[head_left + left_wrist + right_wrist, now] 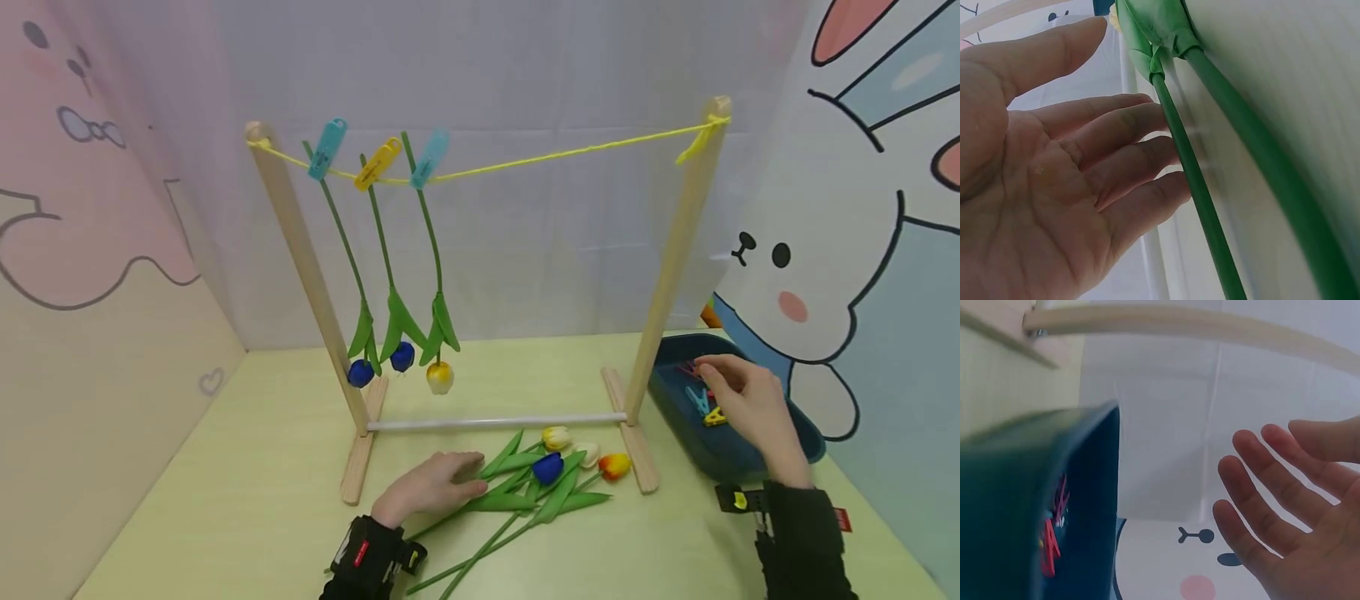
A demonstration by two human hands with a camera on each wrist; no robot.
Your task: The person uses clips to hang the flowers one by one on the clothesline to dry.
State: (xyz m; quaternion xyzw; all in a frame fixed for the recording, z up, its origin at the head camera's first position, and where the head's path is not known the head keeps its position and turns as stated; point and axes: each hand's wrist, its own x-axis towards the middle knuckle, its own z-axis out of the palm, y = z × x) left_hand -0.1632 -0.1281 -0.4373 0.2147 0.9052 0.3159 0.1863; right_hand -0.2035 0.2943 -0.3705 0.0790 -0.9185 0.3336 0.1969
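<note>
My left hand (pixel 435 485), fingers loosely extended, rests beside a loose pile of artificial tulips on the table. In the left wrist view its fingertips are right at a green stem (pixel 1191 162), with nothing gripped. The pile's heads include a blue tulip (pixel 547 468), a red-and-yellow tulip (pixel 615 467) and a yellow-white tulip (pixel 557 437). On the right, my right hand (pixel 753 408) is over a dark blue bin (pixel 697 454), its fingers slightly bent and holding nothing. Inside lie small clothespins: a blue clothespin (pixel 697 400), a yellow clothespin (pixel 715 416) and a red clothespin (pixel 1050 550).
A wooden frame with posts (pixel 671 267) carries a yellow string (pixel 555 155). Three tulips hang head down at its left, under a blue clip (pixel 327 150), a yellow clip (pixel 378 164) and a light blue clip (pixel 430 158). A white bar (pixel 495 423) joins the feet.
</note>
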